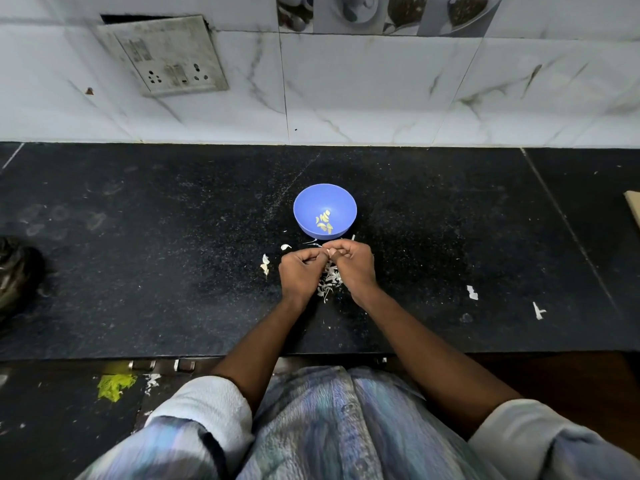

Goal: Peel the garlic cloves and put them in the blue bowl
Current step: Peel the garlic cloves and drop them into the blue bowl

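Observation:
A blue bowl stands on the black counter and holds several peeled garlic cloves. Just in front of it my left hand and my right hand meet with curled fingers. Between their fingertips they pinch a small garlic clove, mostly hidden. A heap of white garlic skins lies on the counter under and between the hands. Two unpeeled cloves lie just left of my left hand, and one more sits nearer the bowl.
A tiled wall with a switchboard rises behind the counter. A dark object sits at the far left edge. White scraps lie on the right. A board corner shows at the right edge.

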The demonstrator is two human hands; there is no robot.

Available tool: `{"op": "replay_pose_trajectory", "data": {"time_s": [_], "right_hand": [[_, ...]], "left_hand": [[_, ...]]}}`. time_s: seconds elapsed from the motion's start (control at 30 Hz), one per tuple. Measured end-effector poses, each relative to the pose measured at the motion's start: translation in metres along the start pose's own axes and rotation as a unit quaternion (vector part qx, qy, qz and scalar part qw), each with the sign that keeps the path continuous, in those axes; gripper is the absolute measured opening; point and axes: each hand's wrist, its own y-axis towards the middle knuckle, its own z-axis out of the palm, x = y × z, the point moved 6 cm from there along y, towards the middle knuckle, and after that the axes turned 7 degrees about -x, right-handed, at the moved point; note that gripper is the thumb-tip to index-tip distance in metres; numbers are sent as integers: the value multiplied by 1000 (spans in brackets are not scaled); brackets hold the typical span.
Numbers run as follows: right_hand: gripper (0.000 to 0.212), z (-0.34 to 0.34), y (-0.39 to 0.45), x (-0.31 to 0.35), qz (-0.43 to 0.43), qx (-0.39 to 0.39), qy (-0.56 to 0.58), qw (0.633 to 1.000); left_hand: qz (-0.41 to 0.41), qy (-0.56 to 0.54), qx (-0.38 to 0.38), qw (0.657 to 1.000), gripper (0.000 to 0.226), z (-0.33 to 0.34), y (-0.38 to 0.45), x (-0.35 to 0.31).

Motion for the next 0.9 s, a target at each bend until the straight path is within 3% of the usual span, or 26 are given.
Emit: {"op": "replay_pose_trajectory", "data": {"time_s": [0.3,0.6,0.9], "right_hand": [[27,1,-8,6,-14,-76,-55,996],[12,-3,-5,3,12,-93,-87,992],[15,-8,-4,-6,155,-39,84,984]], "left_hand": [[-105,-29,-48,993,7,7,-6,3],[-77,34,-47,995,9,3,-2,-1],[-13,59,5,998,10,1,1,-3]]}}
